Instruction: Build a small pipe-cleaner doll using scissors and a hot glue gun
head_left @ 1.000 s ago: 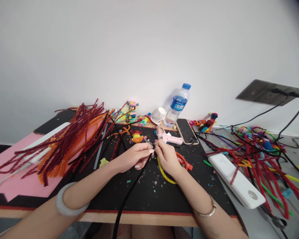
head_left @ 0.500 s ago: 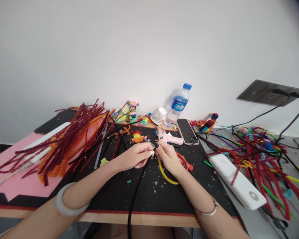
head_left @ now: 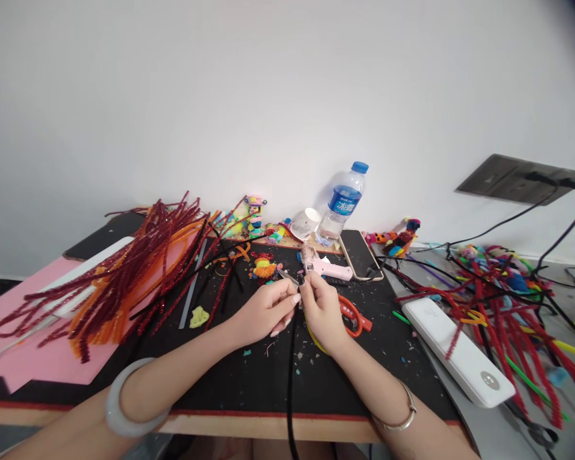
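My left hand (head_left: 269, 308) and my right hand (head_left: 322, 312) meet above the middle of the black mat, fingertips almost touching. Both are closed in a pinch on a black pipe cleaner (head_left: 292, 383). Its long end hangs down from between them past the table's front edge; the part at the fingertips is mostly hidden. Just beyond the fingers lie a pink glue gun (head_left: 334, 269) and a small orange and yellow fuzzy figure (head_left: 264, 268). Under my right hand, a red-orange handled tool (head_left: 357, 324) partly shows.
To the left, red and orange pipe cleaners (head_left: 124, 275) lie heaped over pink paper (head_left: 19, 358). A water bottle (head_left: 341, 203), paper cup (head_left: 306, 223) and phone (head_left: 361, 254) are at the back. On the right are a white power bank (head_left: 457, 351) and more red pipe cleaners (head_left: 498, 326).
The black pipe cleaner's hanging end has swung to the right and now hangs nearly straight down. My hands stay together in almost the same place, with the fingers shifted slightly.
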A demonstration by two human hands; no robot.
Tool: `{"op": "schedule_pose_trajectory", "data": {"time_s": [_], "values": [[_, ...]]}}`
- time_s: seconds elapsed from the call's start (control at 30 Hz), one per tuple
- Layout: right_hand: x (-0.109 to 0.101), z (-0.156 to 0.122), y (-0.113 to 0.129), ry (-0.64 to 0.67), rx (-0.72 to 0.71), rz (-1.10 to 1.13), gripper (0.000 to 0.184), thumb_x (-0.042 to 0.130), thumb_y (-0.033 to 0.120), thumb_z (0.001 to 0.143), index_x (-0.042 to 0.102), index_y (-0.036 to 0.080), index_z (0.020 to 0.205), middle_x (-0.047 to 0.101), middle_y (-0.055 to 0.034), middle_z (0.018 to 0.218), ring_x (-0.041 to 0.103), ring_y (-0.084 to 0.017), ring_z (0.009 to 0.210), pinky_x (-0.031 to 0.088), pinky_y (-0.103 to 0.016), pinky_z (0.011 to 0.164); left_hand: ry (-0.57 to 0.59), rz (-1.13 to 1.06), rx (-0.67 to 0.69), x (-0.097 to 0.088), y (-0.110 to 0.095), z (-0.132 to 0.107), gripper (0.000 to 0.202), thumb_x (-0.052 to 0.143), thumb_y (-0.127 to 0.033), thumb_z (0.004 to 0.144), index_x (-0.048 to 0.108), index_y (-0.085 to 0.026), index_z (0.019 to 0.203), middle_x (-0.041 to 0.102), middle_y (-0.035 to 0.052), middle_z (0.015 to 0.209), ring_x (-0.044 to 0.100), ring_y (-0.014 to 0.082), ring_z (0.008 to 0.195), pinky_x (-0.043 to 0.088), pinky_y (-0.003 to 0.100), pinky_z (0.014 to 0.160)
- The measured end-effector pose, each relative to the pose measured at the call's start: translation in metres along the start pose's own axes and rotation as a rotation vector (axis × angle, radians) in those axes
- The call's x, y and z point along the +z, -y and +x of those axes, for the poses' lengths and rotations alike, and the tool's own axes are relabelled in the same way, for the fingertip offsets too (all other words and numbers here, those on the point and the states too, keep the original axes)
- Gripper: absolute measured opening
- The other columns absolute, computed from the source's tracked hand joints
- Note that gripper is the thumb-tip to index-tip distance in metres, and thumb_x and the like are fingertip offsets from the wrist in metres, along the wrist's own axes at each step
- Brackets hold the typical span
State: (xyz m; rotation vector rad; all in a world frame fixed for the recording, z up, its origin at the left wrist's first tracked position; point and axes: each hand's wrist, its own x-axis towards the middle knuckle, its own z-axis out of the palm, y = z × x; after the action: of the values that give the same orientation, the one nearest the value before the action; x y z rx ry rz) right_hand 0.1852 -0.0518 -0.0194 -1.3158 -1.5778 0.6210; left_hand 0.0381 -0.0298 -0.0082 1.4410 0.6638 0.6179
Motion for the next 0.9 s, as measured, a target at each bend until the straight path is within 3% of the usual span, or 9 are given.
{"op": "schedule_pose_trajectory", "data": {"time_s": [0.1,0.23,0.33,0.57,0.9], "values": [[0.002,-0.001,-0.001,0.006,0.089,0.172,0.032,0.043,0.036,0.09,0.034,0.02,0.064,0.03,0.0055,0.059,0.027,-0.009,0.054,0.023,-0.023,0.049,-0.016,0.002,0.021,0.0,0.0,0.0,0.024,0.043,-0.036,0.09,0.04,-0.018,0.075,0.044,-0.0086,0.052,0.036,0.0026,0.035,0.028,0.014,0.036],[0.001,0.003,-0.004,0.158,0.254,0.598,0.036,0.048,0.046,0.086,0.034,0.021,0.065,0.026,0.0081,0.054,0.019,-0.007,0.046,0.016,-0.022,0.044,0.037,-0.028,0.004,-0.007,-0.004,0.0,0.023,0.047,-0.036,0.088,0.043,-0.017,0.075,0.041,-0.0098,0.047,0.033,0.0023,0.034,0.026,0.014,0.035],[-0.001,0.005,-0.005,0.22,0.265,0.719,0.037,0.053,0.046,0.083,0.036,0.02,0.064,0.024,0.009,0.052,0.017,-0.005,0.044,0.014,-0.022,0.043,0.081,-0.028,-0.015,-0.012,-0.007,-0.001,0.023,0.049,-0.035,0.086,0.044,-0.017,0.073,0.041,-0.0095,0.046,0.032,0.0022,0.033,0.025,0.014,0.035],[-0.007,0.006,-0.002,0.304,0.206,0.601,0.037,0.051,0.044,0.086,0.036,0.02,0.063,0.028,0.008,0.053,0.021,-0.006,0.046,0.017,-0.022,0.044,0.09,-0.027,-0.03,-0.015,-0.008,-0.003,0.026,0.051,-0.036,0.085,0.042,-0.017,0.07,0.04,-0.0094,0.044,0.032,0.0027,0.034,0.025,0.014,0.034],[0.001,0.001,0.005,0.028,0.111,0.216,0.031,0.044,0.032,0.089,0.033,0.02,0.062,0.031,0.0059,0.058,0.028,-0.009,0.054,0.024,-0.023,0.05,-0.008,0.016,0.026,0.001,-0.001,-0.002,0.024,0.043,-0.035,0.09,0.039,-0.018,0.073,0.043,-0.0088,0.051,0.034,0.0024,0.035,0.026,0.014,0.036]]}}
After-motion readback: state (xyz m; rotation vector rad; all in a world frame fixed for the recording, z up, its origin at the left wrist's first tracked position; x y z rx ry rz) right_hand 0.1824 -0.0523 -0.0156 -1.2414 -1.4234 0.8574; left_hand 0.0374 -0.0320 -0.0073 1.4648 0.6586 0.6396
